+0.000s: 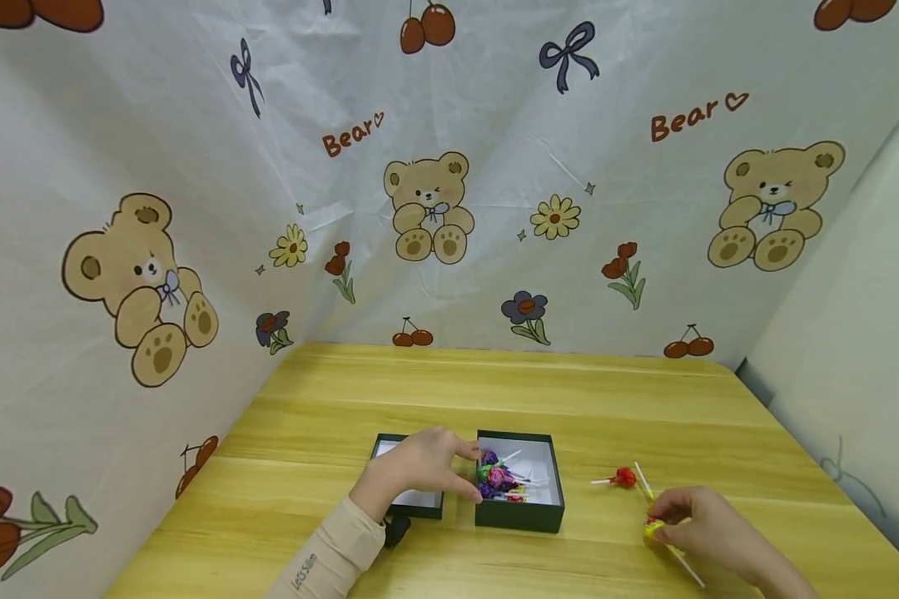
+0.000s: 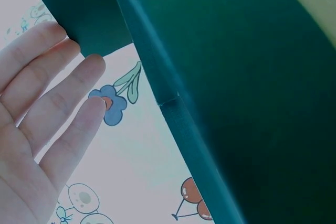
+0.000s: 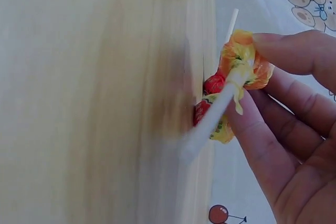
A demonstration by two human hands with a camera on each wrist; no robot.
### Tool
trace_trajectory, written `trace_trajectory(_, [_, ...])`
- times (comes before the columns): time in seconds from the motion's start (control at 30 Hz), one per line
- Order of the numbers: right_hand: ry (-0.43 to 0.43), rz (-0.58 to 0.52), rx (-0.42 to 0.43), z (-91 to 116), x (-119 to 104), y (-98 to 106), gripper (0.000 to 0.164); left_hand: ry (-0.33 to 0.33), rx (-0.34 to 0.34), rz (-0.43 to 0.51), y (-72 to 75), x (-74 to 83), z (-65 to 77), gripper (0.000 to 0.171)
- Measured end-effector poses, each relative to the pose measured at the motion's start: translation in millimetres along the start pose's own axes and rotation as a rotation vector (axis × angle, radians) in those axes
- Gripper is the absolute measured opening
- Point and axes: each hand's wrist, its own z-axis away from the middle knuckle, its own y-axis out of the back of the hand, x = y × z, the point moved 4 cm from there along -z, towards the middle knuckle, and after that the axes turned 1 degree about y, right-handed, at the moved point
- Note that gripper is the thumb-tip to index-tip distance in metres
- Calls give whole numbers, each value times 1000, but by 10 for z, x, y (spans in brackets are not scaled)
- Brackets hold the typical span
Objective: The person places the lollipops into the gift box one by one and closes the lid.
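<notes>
In the head view my left hand (image 1: 427,462) is at the left wall of a dark green box (image 1: 520,517) with a white inside. Its thumb and a finger are by that wall; the left wrist view shows the other fingers fairly straight. Several wrapped lollipops (image 1: 500,477) lie in the box's left part. My right hand (image 1: 707,526) pinches a lollipop in a yellow-orange wrapper (image 3: 239,56) between thumb and fingers, its white stick pointing toward the near side. Behind it lie a red lollipop (image 1: 625,477) and a yellow-and-red one (image 3: 223,129), partly hidden.
A second shallow green tray or lid (image 1: 421,511) with a white inside stands left of the box, partly covered by my left hand. A small black object (image 1: 397,530) is beside my left wrist. The wooden table (image 1: 494,383) meets a printed cloth (image 1: 479,108) behind.
</notes>
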Motion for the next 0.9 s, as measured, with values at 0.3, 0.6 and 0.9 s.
trace_trajectory(0.3, [71, 15, 1, -42, -89, 11, 20, -7, 0, 1, 2, -8, -7, 63])
trace_trajectory(0.6, [171, 10, 11, -92, -183, -20, 22, -1, -5, -8, 3, -17, -14, 64])
trace_trajectory(0.9, [191, -1, 15, -177, -291, -66, 18, 14, -8, -19, 3, -15, -16, 64])
